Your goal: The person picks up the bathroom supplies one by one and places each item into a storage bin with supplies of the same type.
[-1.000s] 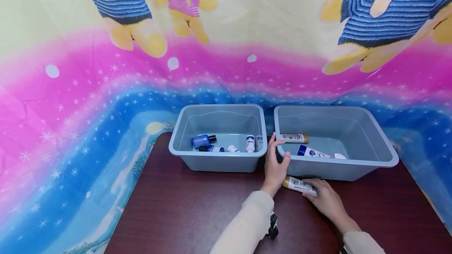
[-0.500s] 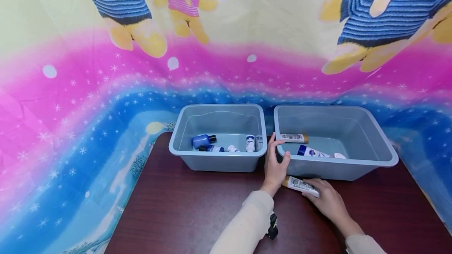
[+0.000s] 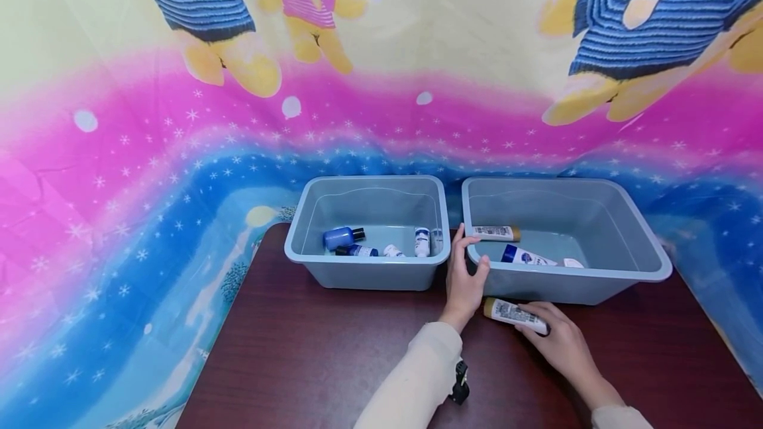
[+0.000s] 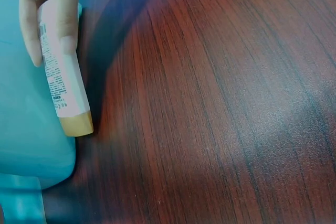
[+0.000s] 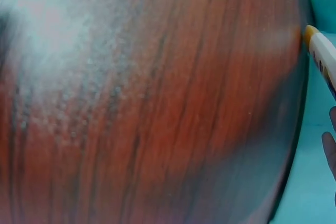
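Note:
My right hand point(image 3: 563, 343) pinches a small white bottle with a gold cap point(image 3: 515, 316) between thumb and fingers. Fine print covers its near side, and the cap points left. In the left wrist view the bottle point(image 4: 60, 72) is beside the front wall of the right grey-blue bin point(image 3: 563, 288), over the dark wood table. My left hand point(image 3: 465, 286) rests at that bin's front left corner, its fingers and thumb touching the rim. The right wrist view catches just the bottle's gold end point(image 5: 310, 34) and some fingertips at its edge.
A similar gold-capped bottle point(image 3: 496, 234), a blue-capped white tube point(image 3: 527, 256) and a partly hidden white item point(image 3: 573, 263) lie in the right bin. The left bin point(image 3: 369, 277) holds several blue and white bottles. A printed cloth point(image 3: 381, 104) hangs behind the table point(image 3: 310, 349).
My right hand and the white bottle have shifted slightly right and towards me, away from my left hand. The left hand and both bins stay put.

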### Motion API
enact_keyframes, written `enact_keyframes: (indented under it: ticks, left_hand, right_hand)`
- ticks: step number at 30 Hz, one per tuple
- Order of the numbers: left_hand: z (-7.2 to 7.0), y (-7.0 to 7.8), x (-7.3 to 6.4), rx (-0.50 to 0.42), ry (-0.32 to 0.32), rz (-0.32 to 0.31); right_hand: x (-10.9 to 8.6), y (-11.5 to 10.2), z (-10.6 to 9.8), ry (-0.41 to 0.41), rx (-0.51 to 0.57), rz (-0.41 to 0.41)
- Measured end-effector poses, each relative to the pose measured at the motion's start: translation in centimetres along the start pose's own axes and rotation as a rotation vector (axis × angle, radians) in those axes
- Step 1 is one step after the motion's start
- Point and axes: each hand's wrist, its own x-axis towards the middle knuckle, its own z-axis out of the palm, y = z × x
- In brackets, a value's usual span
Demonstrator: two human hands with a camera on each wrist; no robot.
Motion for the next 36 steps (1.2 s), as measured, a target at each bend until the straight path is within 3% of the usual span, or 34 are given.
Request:
enact_keyframes:
  ticks: [18, 36]
  left_hand:
    - [0.0, 0.0, -0.1, -0.003, 0.003, 0.007]
    - [0.1, 0.0, -0.1, 0.006, 0.002, -0.001]
  right_hand:
    - [-0.2, -1.1, -1.7, 0.085, 0.053, -0.045]
    - [-0.1, -2.8, -5.1, 0.121, 0.081, -0.146]
